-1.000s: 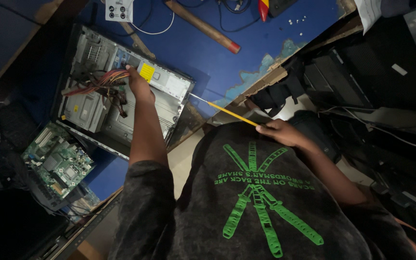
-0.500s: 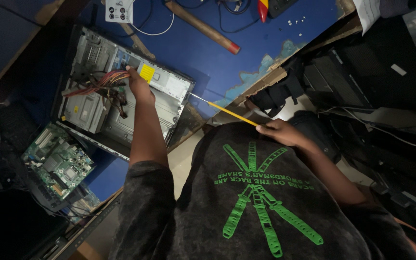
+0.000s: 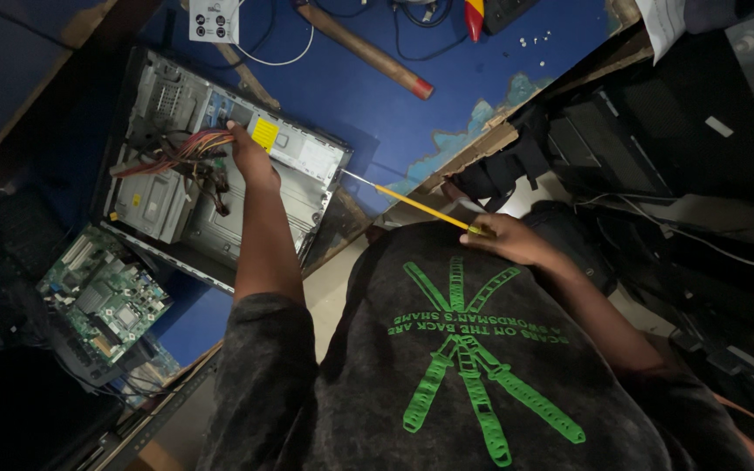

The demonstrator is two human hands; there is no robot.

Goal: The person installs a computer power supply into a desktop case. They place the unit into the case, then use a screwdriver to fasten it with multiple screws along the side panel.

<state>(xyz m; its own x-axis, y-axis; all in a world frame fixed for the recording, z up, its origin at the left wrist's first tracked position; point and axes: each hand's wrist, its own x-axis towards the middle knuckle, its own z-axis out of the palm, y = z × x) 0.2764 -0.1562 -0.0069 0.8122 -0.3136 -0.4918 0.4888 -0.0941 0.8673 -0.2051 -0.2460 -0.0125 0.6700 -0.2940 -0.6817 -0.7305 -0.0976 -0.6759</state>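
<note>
- On a blue workbench (image 3: 377, 96), an open computer case (image 3: 220, 166) lies on its side, seen from above.
- The left hand (image 3: 250, 157) reaches inside the case, fingers closed around a bundle of coloured wires (image 3: 176, 150).
- The right hand (image 3: 503, 237), near the bench edge, grips a yellow-handled screwdriver (image 3: 412, 202), its tip pointing toward the case.
- A green circuit board (image 3: 102, 301) lies just beside the case; a wooden-handled tool (image 3: 364, 50) rests farther back.

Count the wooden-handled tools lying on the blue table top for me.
2. A long wooden handle with a red end lies at top centre; a shorter wooden handle sits beside the open computer case. Others may be hidden beyond the frame.
</note>
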